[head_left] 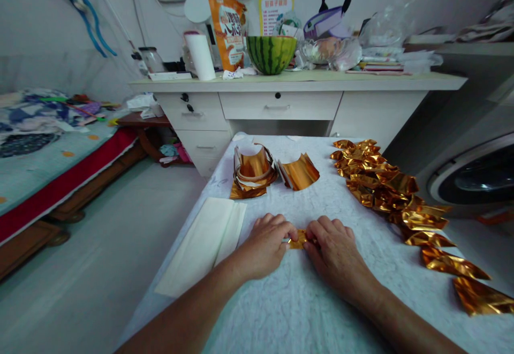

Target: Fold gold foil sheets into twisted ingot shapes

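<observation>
A small piece of gold foil paper (297, 240) lies on the cloth-covered table between my hands. My left hand (270, 242) has its fingers closed on the left end of the foil. On the other end, my right hand (331, 247) pinches it with thumb and fingers. Beyond them stands a curled stack of gold sheets (252, 169), and a single curved gold sheet (299, 172) rests to its right. Many folded gold foil pieces (383, 185) run in a long pile down the right side. Pale paper sheets (201, 244) lie left of my left hand.
Behind the table is a white desk (249, 83) holding a watermelon half (271, 54), an orange snack bag (228, 30) and a white roll (199, 57). A bed (60, 145) is at the left, a washing machine (477, 172) at the right.
</observation>
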Motion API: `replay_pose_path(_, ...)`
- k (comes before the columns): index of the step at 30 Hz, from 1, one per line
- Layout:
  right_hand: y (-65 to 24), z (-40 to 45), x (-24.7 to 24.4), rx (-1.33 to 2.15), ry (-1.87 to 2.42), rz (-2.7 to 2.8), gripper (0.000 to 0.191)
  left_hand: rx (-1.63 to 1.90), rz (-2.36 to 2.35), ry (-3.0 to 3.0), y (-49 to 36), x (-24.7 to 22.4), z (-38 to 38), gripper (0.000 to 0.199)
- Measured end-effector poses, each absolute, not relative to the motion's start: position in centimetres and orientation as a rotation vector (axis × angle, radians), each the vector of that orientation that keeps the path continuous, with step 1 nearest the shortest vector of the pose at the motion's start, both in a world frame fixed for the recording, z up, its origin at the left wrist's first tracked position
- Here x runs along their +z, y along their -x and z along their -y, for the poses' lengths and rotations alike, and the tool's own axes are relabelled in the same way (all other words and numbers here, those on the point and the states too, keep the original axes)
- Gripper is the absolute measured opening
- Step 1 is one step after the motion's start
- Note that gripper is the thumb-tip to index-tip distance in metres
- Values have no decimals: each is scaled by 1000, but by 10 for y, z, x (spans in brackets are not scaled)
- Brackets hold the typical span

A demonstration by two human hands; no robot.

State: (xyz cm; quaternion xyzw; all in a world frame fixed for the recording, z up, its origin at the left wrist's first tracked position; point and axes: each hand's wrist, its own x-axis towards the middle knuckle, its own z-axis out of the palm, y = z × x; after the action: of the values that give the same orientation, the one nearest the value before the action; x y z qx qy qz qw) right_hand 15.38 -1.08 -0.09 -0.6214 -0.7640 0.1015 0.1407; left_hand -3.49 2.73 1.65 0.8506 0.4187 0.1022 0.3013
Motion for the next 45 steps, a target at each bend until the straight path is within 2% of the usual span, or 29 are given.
replay_pose_path(12,-177,12,-5,276,1802,2195,12,248,-1069,-2264,37,14,-27,29)
replay_pose_path(27,-200,10,-3,418,1757,2249,36,267,-1053,-2250,38,11,-28,31)
replay_pose_path(36,-208,9,8,672,1522,2147,18,296,-1051,-2255,38,13,-27,33)
replay_pose_path(40,-198,12,13,566,1466,2271,20,318,-1053,-2282,38,13,-26,26)
replay_pose_path(45,-192,10,9,468,1461,2306,11,375,-1062,-2296,36,12,-28,23)
